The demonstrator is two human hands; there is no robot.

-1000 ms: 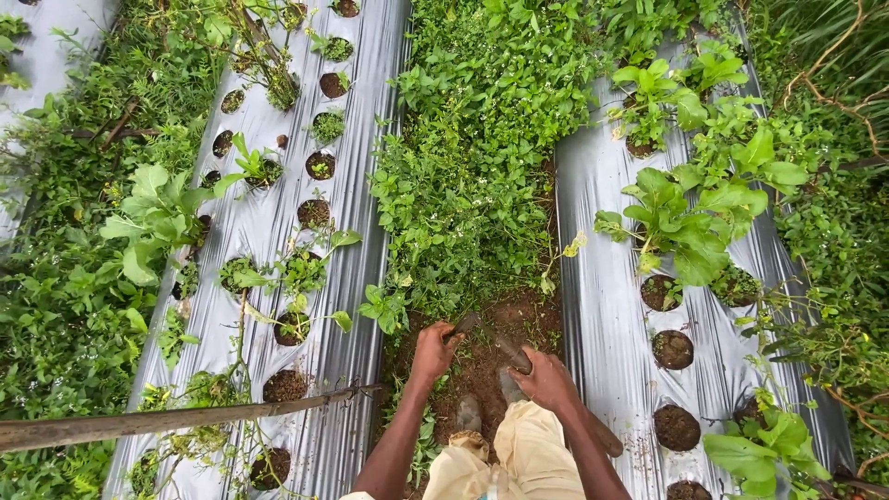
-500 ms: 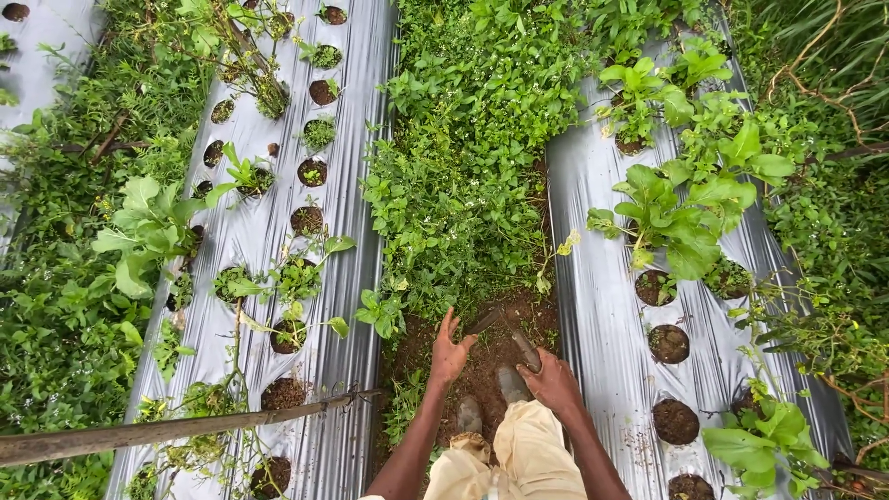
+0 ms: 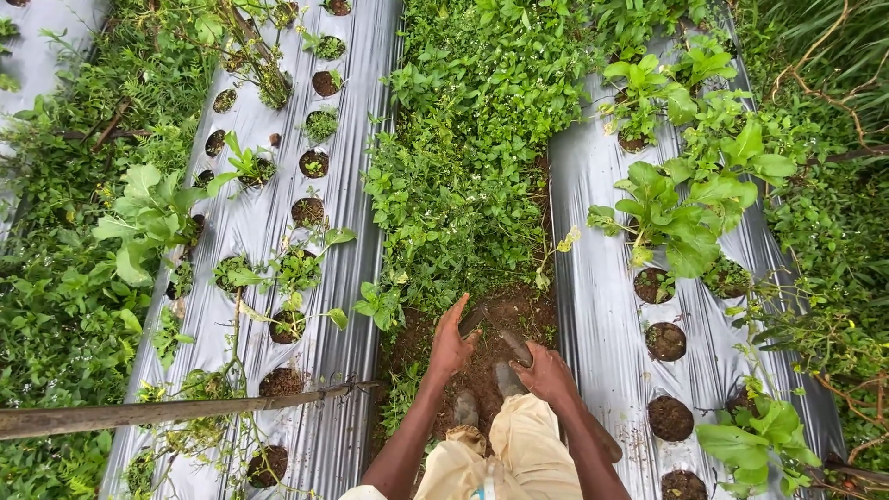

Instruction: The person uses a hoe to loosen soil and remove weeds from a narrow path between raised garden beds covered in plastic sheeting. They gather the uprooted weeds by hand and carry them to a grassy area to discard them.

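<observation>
My right hand (image 3: 546,374) is closed around the wooden handle of a short hoe (image 3: 516,348). Its dark blade (image 3: 472,319) rests on bare brown soil (image 3: 519,310) at the edge of the weeds. My left hand (image 3: 451,343) is off the tool, fingers stretched out and apart, just left of the blade and pointing toward the thick green weeds (image 3: 463,185) that fill the furrow. My two feet (image 3: 466,408) stand on the soil below both hands, above beige trousers (image 3: 519,454).
Silver plastic mulch covers a bed on the left (image 3: 352,278) and one on the right (image 3: 597,306), each with round soil-filled holes and leafy plants (image 3: 690,222). A long wooden pole (image 3: 167,412) lies across the lower left. Dense vegetation borders both outer sides.
My left hand has let go of the hoe's head end and spread its fingers, reaching forward toward the weeds. The right hand keeps its grip and has shifted slightly forward.
</observation>
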